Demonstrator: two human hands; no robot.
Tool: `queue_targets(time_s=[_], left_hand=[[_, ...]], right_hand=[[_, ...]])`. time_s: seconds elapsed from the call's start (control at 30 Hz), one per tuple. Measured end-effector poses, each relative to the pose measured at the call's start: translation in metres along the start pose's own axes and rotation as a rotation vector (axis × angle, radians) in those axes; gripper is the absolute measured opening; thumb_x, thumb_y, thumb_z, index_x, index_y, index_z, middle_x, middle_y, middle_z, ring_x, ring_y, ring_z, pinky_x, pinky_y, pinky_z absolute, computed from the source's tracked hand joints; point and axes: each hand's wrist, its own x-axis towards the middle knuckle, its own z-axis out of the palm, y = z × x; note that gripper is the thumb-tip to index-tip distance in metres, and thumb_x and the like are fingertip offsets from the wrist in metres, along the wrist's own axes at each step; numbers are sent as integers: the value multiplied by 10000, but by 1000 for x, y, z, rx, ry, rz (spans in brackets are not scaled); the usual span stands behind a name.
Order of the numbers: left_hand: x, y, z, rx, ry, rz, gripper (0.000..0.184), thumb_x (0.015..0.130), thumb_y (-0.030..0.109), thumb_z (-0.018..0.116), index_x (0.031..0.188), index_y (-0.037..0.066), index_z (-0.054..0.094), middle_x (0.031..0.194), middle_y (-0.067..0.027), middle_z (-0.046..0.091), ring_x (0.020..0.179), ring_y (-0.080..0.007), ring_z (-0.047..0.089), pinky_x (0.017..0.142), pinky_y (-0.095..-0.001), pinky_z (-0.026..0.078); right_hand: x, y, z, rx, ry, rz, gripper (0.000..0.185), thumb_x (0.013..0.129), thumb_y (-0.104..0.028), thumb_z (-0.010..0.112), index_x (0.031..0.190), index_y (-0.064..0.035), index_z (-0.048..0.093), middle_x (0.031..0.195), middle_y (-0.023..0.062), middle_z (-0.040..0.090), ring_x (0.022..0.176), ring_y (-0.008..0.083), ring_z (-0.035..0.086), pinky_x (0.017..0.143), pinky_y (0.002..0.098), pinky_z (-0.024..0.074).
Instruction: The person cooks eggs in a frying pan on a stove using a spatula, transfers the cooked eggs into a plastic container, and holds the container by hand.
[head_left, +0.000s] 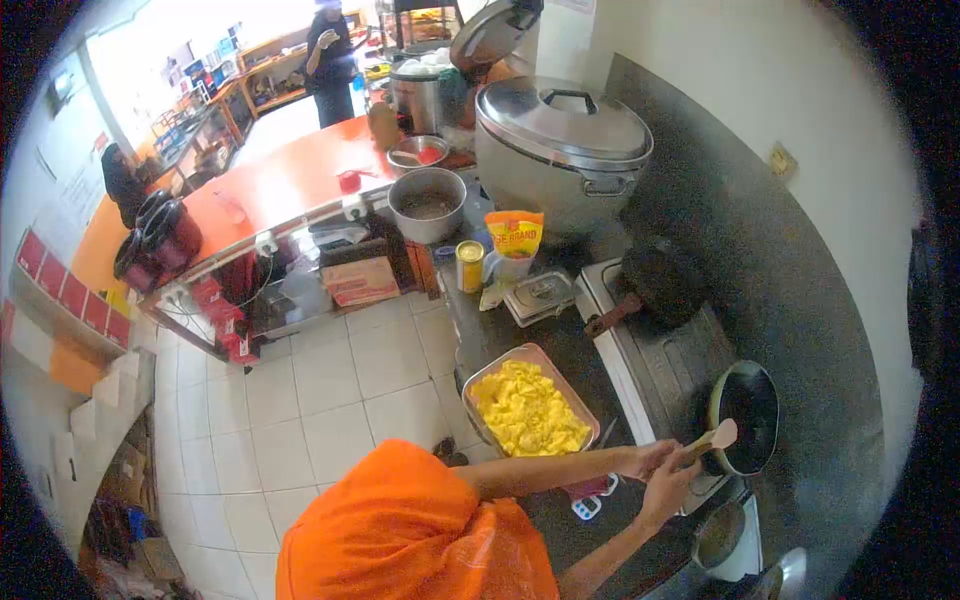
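Observation:
My right hand point(668, 492) is closed around the handle of a spatula with a pale pinkish head point(723, 434). My left hand point(648, 459) is right beside it, fingers curled; whether it also grips the handle or something else is hidden. The spatula's head reaches over the near rim of a dark frying pan point(752, 415), which appears tilted at the stove's edge. Behind my left forearm, a rectangular tray point(473, 398) holds yellow scrambled egg. A small white digital timer or thermometer point(587, 507) lies on the counter below that forearm.
A black wok point(662, 285) with a brown handle sits on the stove point(640, 385). Beyond are a lidded metal container point(540, 297), a yellow can point(469, 268), a yellow pouch point(514, 235), a grey pot point(428, 228) and a large rice cooker point(560, 185). Another person point(333, 65) stands far back.

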Motion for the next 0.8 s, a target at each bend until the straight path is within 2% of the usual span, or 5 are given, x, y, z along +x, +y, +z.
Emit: queue_targets(time_s=[0.23,0.37,0.5,0.57,0.8], left_hand=[[-51,25,25,302,386,-27,527,830,502,408,1164,97,458,998,-100,526,819,-225,546,690,-345,453],[-90,16,14,599,434,173,397,859,399,406,1008,52,530,837,-80,549,745,-193,554,588,-283,449],[-211,44,82,631,318,39,357,859,367,402,933,54,556,839,-65,570,764,-170,562,579,-262,458],[-258,47,79,656,465,63,364,862,393,400,978,84,553,898,-60,557,777,-165,553,592,-285,471],[-380,83,-39,874,1434,627,392,877,382,397,860,41,589,700,-47,543,609,-131,498,545,-274,410]], right_hand=[[-26,35,-53,46,174,-274,441,918,-385,359,1111,5,429,1037,219,520,895,369,533,732,431,426],[-100,-1,-113,397,21,-335,324,908,-389,432,873,-91,552,513,-36,383,390,58,332,362,196,260],[-104,91,-69,401,-838,-247,386,893,-404,460,1055,-71,568,669,78,528,571,164,484,553,311,412],[-111,49,-26,476,-995,38,391,916,-358,395,826,6,503,676,87,494,580,223,504,540,357,417],[-138,126,153,327,-617,-68,408,899,-329,436,1126,8,403,981,210,549,919,342,541,798,400,406]])
